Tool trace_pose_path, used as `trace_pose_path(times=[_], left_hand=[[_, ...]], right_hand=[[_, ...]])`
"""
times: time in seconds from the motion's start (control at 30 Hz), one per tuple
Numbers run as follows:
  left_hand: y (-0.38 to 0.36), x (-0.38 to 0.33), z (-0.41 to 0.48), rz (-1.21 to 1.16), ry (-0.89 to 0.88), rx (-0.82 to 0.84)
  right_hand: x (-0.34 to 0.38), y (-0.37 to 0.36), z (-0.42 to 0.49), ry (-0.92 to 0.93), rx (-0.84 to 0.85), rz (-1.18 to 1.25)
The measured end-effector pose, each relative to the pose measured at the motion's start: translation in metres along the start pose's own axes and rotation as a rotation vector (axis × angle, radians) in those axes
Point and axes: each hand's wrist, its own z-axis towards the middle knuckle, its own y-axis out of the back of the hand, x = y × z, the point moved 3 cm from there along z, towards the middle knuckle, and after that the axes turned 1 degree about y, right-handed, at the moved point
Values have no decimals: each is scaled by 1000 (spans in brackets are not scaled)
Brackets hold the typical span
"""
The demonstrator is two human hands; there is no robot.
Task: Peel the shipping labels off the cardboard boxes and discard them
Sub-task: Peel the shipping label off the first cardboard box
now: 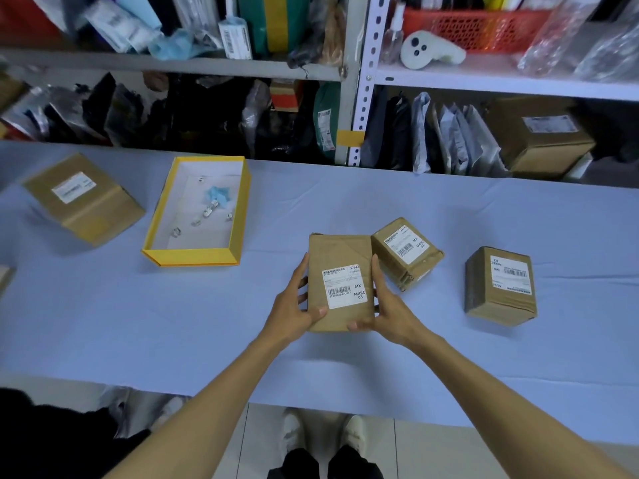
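Note:
A flat cardboard box (337, 252) is held upright-ish over the blue table, its white shipping label (343, 286) facing me. My left hand (297, 305) grips its left edge and lower corner; my right hand (387, 307) grips its right edge and bottom. Just right of it lies a small labelled box (408, 255), tilted. Farther right stands another labelled box (501, 288). A larger labelled box (83, 198) lies at the far left.
An open yellow-rimmed tray box (238, 216) with several crumpled label scraps inside sits left of centre on the blue table (138, 323). Metal shelves (359, 98) packed with parcels and bags rise behind the table. The table's front edge is near my feet.

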Motion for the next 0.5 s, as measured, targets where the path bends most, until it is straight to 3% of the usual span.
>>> trace_pose_path(times=[0.5], left_hand=[[-11,3,-10,60,-54,-101]], right_hand=[[4,-4,0,-47,-11,5]])
